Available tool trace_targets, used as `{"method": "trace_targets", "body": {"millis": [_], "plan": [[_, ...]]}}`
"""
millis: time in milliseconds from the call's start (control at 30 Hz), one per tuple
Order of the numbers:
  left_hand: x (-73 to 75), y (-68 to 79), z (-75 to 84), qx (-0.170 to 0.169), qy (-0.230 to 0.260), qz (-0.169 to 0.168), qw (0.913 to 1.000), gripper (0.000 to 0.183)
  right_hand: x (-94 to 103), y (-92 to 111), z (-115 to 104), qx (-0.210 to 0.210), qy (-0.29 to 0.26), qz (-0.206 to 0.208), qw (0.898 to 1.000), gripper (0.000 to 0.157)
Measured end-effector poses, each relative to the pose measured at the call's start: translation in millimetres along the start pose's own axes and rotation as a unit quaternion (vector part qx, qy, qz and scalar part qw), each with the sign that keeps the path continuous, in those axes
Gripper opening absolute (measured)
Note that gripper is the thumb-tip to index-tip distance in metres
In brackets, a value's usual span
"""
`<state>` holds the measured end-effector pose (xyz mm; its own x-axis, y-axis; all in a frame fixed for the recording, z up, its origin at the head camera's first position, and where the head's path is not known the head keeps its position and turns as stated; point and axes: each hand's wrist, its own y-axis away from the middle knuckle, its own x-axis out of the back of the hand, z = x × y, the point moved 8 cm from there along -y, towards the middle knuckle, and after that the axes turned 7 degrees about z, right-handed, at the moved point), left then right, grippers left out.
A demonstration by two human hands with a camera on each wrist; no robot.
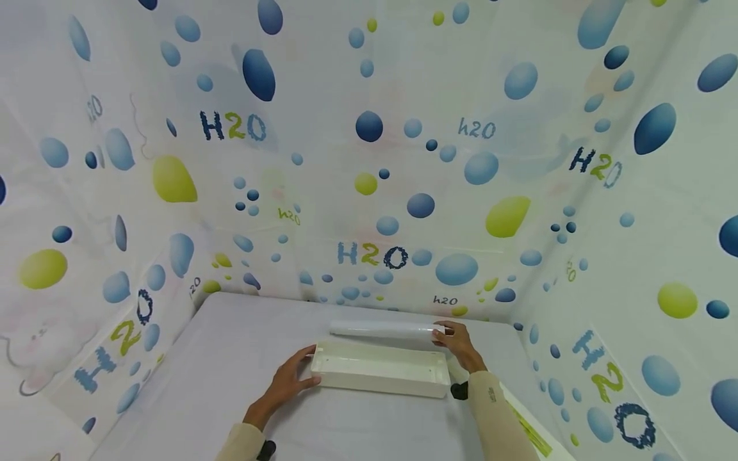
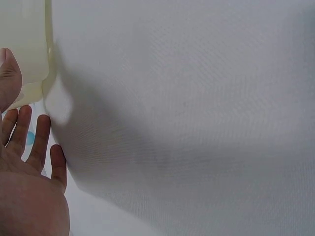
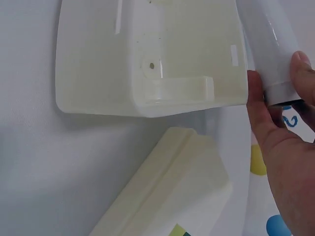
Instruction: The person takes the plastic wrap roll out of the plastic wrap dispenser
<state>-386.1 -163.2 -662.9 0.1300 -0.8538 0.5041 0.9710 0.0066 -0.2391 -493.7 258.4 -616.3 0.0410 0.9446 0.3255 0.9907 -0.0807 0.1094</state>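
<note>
A long, shallow cream plastic box (image 1: 380, 383), with its open side up, lies across the white table. My left hand (image 1: 291, 374) is at its left end, the thumb over the front corner and the fingers extended by the end wall. In the left wrist view, the fingers (image 2: 42, 135) look straight and spread. Behind the box lies a glossy white roll (image 1: 380, 330). My right hand (image 1: 458, 342) grips the roll's right end between thumb and fingers. The right wrist view shows the roll (image 3: 270, 44) close along the box's (image 3: 189, 49) back wall.
A cream plastic piece (image 3: 172, 187), long and ridged, lies to the right of the box, partly under my right sleeve (image 1: 496, 416) in the head view. It carries a green label (image 1: 533, 429). Curtain-like walls (image 1: 323, 160) printed with drops enclose the table (image 1: 242, 326) at the back and sides.
</note>
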Motion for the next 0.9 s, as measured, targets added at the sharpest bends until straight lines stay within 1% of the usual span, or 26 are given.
{"method": "trace_targets", "body": {"millis": [33,133,233,267,333,433,500,667,800,900], "plan": [[0.0,0.3,1.1,-0.008,-0.006,0.003,0.9999,0.082,0.2,0.1,-0.5,0.002,0.013,0.001,1.0,0.041],[-0.1,1.0,0.9,-0.012,-0.006,0.008,0.9999,0.08,2.2,-0.7,0.2,0.008,0.058,0.009,0.998,0.041],[-0.5,1.8,-1.9,0.004,0.001,0.0,1.0,0.082,3.8,-2.1,1.5,0.024,0.102,0.016,0.994,0.04],[-0.6,1.9,-3.6,0.016,0.009,-0.003,0.9998,0.081,4.1,-2.5,2.2,0.027,0.112,0.017,0.993,0.04],[-0.9,2.0,-4.7,0.025,0.008,-0.008,0.9996,0.081,4.1,-3.6,3.1,0.032,0.132,0.019,0.991,0.039],[-0.7,1.0,-4.8,0.027,0.009,-0.008,0.9996,0.082,4.1,-5.6,3.7,0.038,0.16,0.024,0.986,0.039],[0.6,0.4,-2.3,0.011,0.006,0.001,0.9999,0.081,3.8,-7.1,4.6,0.039,0.17,0.027,0.984,0.038],[1.4,1.1,0.3,-0.031,-0.018,0.017,0.9992,0.081,2.9,-9.9,10.2,0.025,0.187,0.032,0.982,0.037],[0.6,1.3,-1.4,-0.021,-0.009,0.016,0.9996,0.081,2.2,-9.3,17.2,0.024,0.197,0.028,0.98,0.037],[-0.3,1.7,-1.7,-0.003,0.003,0.01,0.9999,0.082,2.0,-6.4,21.5,0.029,0.199,0.034,0.979,0.036]]}}
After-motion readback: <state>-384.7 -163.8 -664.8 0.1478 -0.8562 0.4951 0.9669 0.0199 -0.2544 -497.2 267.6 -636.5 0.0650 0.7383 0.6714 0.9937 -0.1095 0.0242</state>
